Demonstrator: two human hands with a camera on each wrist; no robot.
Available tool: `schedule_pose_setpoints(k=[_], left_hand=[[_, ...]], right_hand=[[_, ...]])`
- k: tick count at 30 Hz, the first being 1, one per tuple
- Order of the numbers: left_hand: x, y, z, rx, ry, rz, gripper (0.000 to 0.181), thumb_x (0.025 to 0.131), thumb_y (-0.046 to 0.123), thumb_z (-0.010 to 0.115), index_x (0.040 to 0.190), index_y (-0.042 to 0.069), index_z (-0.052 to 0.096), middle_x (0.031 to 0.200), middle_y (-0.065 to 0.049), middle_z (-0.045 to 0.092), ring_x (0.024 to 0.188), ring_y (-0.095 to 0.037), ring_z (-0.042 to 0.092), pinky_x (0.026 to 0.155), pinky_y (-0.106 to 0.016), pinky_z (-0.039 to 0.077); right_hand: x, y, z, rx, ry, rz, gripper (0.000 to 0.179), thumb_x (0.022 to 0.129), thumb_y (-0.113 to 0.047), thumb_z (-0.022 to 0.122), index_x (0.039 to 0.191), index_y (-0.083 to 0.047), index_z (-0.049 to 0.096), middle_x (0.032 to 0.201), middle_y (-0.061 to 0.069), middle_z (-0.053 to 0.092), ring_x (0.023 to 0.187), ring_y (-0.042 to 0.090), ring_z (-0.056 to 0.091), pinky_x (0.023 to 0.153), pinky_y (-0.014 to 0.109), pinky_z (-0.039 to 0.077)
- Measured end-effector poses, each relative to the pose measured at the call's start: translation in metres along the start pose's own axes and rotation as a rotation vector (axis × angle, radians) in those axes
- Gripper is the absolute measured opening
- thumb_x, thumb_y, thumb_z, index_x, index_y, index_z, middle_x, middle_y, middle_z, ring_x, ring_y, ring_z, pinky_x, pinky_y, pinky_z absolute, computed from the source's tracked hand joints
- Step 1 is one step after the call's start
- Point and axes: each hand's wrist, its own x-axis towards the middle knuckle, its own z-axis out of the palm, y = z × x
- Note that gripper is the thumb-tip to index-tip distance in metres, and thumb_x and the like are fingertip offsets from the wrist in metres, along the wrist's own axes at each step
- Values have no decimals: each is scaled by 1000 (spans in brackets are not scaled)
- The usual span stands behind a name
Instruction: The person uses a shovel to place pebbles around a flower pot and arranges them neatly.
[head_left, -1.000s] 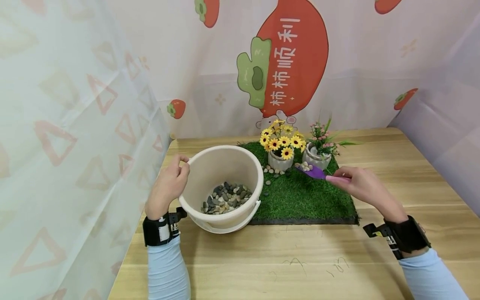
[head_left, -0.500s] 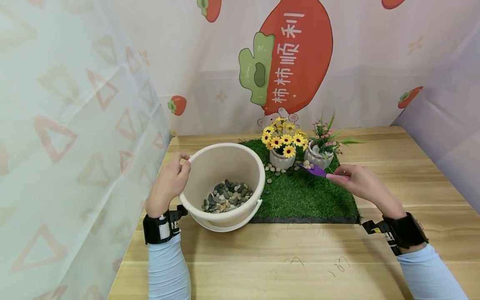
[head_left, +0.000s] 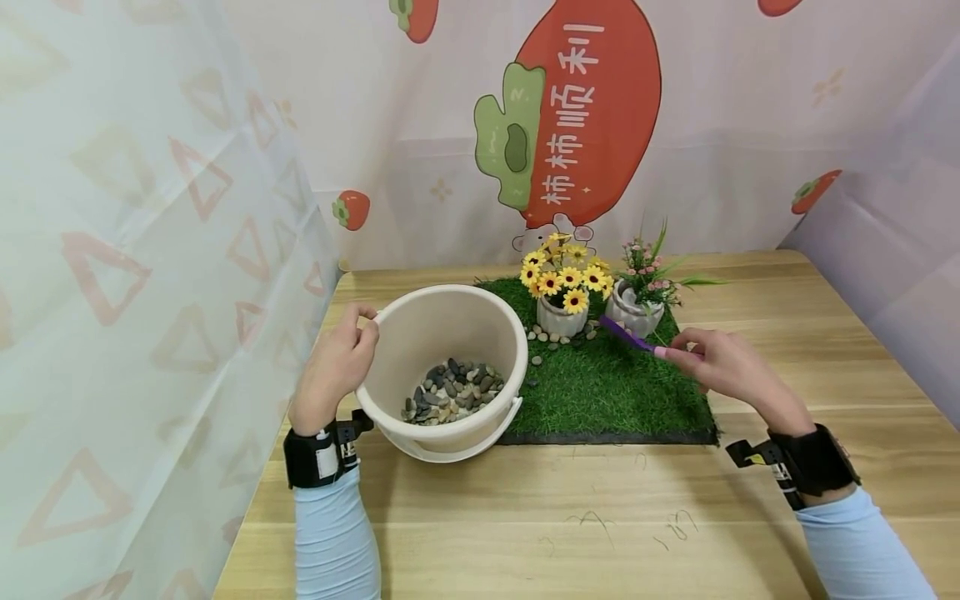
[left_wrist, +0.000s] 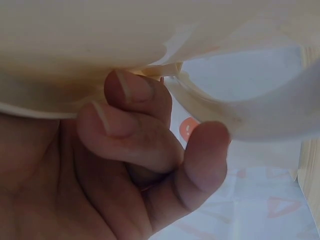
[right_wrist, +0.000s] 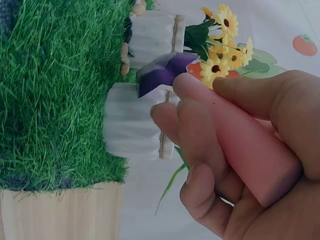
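Note:
My left hand (head_left: 337, 358) grips the left rim of a cream bucket (head_left: 442, 321) with dark and pale pebbles (head_left: 453, 393) on its bottom. In the left wrist view the curled fingers (left_wrist: 145, 145) sit under the rim, near the white bail handle (left_wrist: 270, 117). My right hand (head_left: 727, 362) holds a small shovel (head_left: 628, 335) by its pink handle (right_wrist: 240, 140). The purple blade is turned on edge in front of the pink-flower pot (head_left: 633, 312), and no pebbles show on it. Beside it stands a pot of yellow flowers (head_left: 562, 317), with loose pebbles (head_left: 555, 337) around its base.
Both pots stand on a green turf mat (head_left: 607, 400) with a dark front edge, right of the bucket. A wooden table (head_left: 510, 525) lies beneath, with stray dark strands near its front. Printed cloth walls (head_left: 420, 167) enclose the back and sides.
My right hand has rotated the shovel, turning its blade from flat to on edge. The pebbles that lay on the blade are off it. My left hand and the bucket stay in place.

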Motion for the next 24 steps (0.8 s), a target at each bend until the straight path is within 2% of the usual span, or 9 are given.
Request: schedule_pose_setpoints(k=[8,15,24], left_hand=[[-1,0,0,-10,-4,-10,39,104,35,26,129,12,47,92,-11,70,65,-20,61,59,-31,48],[-1,-1,0,-13,-14,-20,40,104,34,26,130,12,46,97,-13,71,69,-21,63,59,-31,49],[0,0,1,6,10,1,38,104,34,27,128,12,47,85,-9,68,62,-19,58,58,-31,47]], right_hand=[[-6,0,-2,25,-38,10,43,103,-41,46,127,-7,57,87,12,69,57,23,62,59,31,46],[-9,4,-4,71,-72,21,46,102,-44,46,127,-7,55,86,13,68,55,23,60,54,32,46],[-10,9,-9,158,-109,22,42,104,-35,47,127,-1,52,87,17,68,52,26,59,50,33,46]])
